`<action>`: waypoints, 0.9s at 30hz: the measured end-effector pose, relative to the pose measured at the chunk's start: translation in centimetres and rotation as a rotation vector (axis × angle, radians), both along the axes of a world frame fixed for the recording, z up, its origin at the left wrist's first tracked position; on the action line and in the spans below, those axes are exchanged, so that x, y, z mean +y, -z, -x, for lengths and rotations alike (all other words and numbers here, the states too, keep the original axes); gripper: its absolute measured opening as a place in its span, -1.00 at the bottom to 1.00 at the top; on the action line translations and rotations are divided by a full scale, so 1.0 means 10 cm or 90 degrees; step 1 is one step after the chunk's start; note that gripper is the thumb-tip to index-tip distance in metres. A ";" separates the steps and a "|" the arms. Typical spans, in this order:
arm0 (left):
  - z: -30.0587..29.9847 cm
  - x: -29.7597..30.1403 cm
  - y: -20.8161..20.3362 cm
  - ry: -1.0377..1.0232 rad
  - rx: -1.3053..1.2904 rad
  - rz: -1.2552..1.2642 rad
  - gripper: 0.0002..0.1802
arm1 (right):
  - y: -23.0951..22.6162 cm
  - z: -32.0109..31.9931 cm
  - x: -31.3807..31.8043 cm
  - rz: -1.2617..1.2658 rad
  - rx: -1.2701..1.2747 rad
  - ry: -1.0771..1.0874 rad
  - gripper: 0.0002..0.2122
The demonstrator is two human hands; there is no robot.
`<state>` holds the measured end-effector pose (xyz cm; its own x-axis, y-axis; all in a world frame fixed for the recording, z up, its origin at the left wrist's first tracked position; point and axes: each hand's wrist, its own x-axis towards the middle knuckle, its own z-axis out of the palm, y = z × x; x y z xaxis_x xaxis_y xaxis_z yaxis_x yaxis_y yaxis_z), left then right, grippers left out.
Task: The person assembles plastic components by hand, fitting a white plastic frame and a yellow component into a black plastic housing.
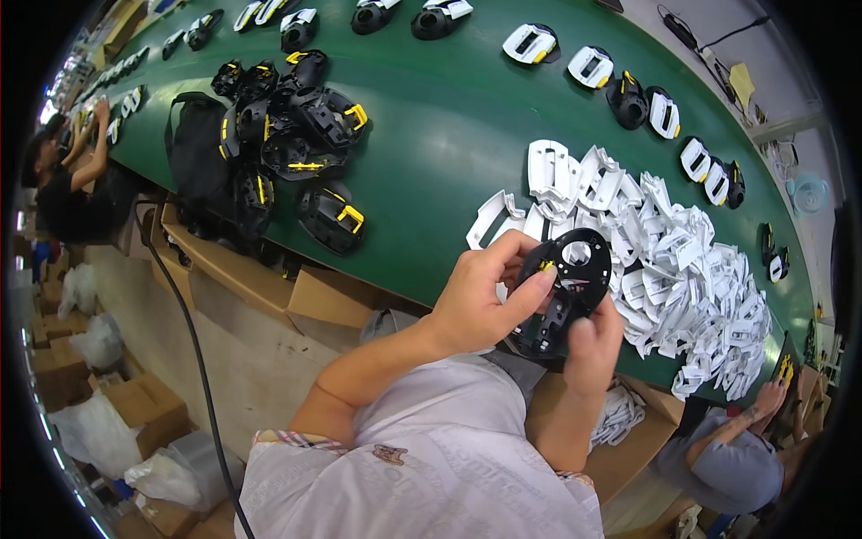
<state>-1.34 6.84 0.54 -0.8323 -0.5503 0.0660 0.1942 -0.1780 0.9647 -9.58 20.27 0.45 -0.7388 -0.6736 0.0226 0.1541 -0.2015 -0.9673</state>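
Green table [440, 117], glossy. Right: I see a heap of white frames [691, 269], loosely overlapping, near the edge. Left: clustered black shells [310, 135] with yellow clips [356, 116], beside a black, bag-like object [199, 144]. Far edge: a spaced row of units [590, 67], mostly white on black. Pale floor [260, 368]: cartons [144, 404], at left.

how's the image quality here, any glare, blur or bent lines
In the head view, the green table shows a soft pale sheen and its far edge bows with the fisheye; the head view's corners go black; also in the head view, the black shell reads fairly clearly, while the right hand's thumb looks slightly soft.
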 end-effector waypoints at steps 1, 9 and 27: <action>0.01 0.04 -0.01 -0.009 0.014 -0.038 -0.80 | 0.01 -0.03 0.00 -0.079 0.020 -0.015 -0.54; 0.00 -0.06 0.03 0.001 -0.004 0.133 -0.78 | 0.02 -0.09 -0.03 -0.018 -0.010 0.073 -0.59; -0.02 0.11 0.12 -0.039 0.090 0.165 -0.76 | -0.01 -0.06 -0.01 -0.088 0.035 0.041 -0.69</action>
